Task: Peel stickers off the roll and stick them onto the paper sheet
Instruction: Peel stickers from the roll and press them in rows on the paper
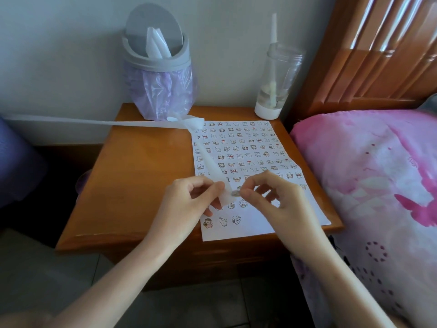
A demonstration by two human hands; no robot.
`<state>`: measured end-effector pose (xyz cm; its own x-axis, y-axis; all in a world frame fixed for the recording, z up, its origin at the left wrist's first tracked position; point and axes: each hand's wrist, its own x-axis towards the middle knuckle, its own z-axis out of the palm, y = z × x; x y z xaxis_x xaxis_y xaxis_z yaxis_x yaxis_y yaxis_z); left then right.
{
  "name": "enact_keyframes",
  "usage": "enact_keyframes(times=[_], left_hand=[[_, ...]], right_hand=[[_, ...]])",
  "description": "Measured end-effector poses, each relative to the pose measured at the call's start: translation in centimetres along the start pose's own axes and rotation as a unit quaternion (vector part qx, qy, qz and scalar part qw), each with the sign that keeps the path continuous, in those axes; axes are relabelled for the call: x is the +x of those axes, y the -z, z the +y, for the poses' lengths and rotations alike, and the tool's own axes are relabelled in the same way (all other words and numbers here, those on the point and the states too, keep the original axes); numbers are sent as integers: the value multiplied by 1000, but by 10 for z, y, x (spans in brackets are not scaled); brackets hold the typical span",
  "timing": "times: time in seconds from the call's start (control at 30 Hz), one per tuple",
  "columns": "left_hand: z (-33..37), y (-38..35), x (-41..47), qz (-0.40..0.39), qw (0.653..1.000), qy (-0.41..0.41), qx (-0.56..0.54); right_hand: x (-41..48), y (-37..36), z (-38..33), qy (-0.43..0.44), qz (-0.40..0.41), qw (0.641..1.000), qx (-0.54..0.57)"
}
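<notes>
Far out to the left of the paper sheet (260, 224), a long white backing strip (118, 123) trails in from the edge of view. It crosses the wooden nightstand (142, 174), reaches the sheet's top left corner, folds, and runs down along the sheet's left side. Just behind that corner sits a grey bin (142, 60), lid tipped open, lined with a purple bag (163, 95).

Now the action, over the sheet's lower left! The left hand (186, 204) pinches the near end of the strip between thumb and fingers and holds it up off the sheet. Right beside it, nearly touching, the right hand (279, 204) has thumb and forefinger nipped on a small sticker (235, 192) at the strip's end. Whether that sticker is fully free of the strip, I cannot tell.

The sheet itself lies flat on the right half of the nightstand. It is packed with rows of little cartoon stickers (238, 150) from the top down, with bare white along the bottom.

Behind the sheet's top right corner stands a clear bottle (276, 86) with a straw. Right of the sheet rises a wooden headboard (366, 55), with pink bedding (366, 174) below it.
</notes>
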<state>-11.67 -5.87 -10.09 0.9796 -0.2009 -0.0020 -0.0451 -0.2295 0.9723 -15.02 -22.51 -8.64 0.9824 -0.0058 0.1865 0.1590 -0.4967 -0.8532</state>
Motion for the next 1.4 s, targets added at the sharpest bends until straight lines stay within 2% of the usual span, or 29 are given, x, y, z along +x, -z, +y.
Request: enact_keyframes(times=[0.07, 0.17, 0.27, 0.7, 1.4], left_hand=[[0, 1, -1, 4, 1000, 2, 2], [0, 1, -2, 4, 1000, 2, 10], [0, 1, -1, 4, 1000, 5, 10], [0, 0, -1, 4, 1000, 12, 12], [0, 0, -1, 3, 1000, 9, 25]], right_hand=[[1, 14, 2, -53, -19, 998, 28], [2, 28, 11, -134, -84, 987, -8], [2, 31, 17, -167, -101, 980, -26], [2, 23, 20, -160, -71, 985, -11], [-4, 12, 19, -117, -48, 987, -100]])
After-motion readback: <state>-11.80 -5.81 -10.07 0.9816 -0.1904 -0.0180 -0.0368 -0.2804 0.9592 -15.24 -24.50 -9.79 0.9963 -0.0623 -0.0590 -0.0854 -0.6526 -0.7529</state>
